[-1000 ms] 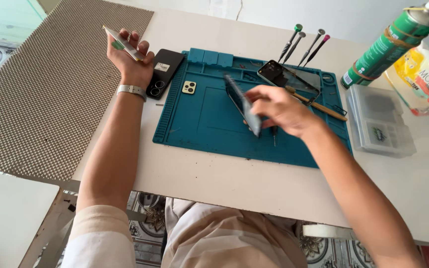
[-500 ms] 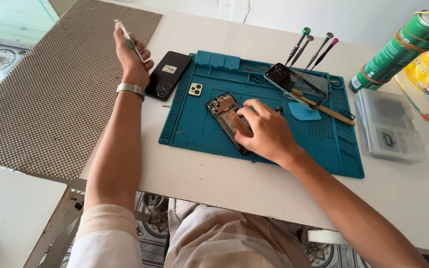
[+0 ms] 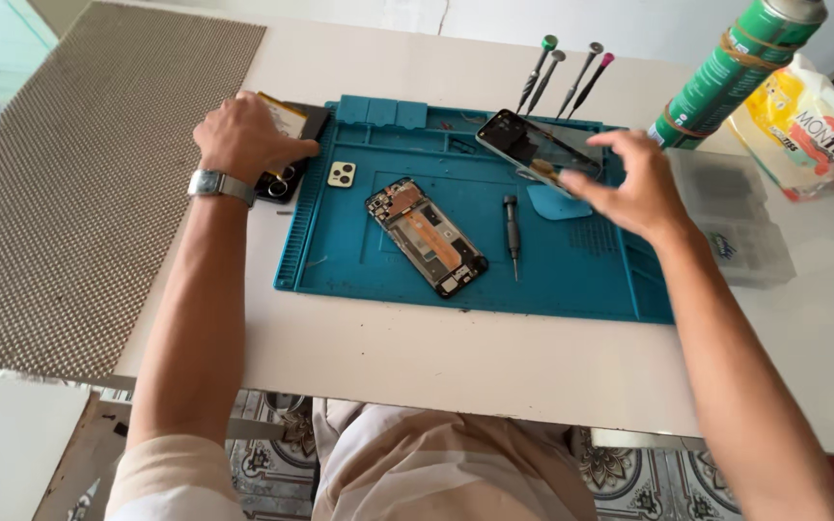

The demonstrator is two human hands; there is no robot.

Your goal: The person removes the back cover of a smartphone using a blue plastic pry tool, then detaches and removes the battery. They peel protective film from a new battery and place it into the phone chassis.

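White table point(image 3: 456, 357), blue repair mat point(image 3: 571, 280) (patterned floor tiles point(image 3: 272, 453) below)

Four slim precision screwdrivers point(image 3: 564, 75) stand at twelve o'clock. At one o'clock a green spray can point(image 3: 737, 69) tilts, a yellow-and-white plastic bag point(image 3: 808, 125) beside it. A grey woven mat point(image 3: 69, 183) covers nine o'clock.

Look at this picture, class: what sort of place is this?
Probably a phone-repair bench: an opened phone lies on a blue repair mat, with small screwdrivers standing at its back edge.
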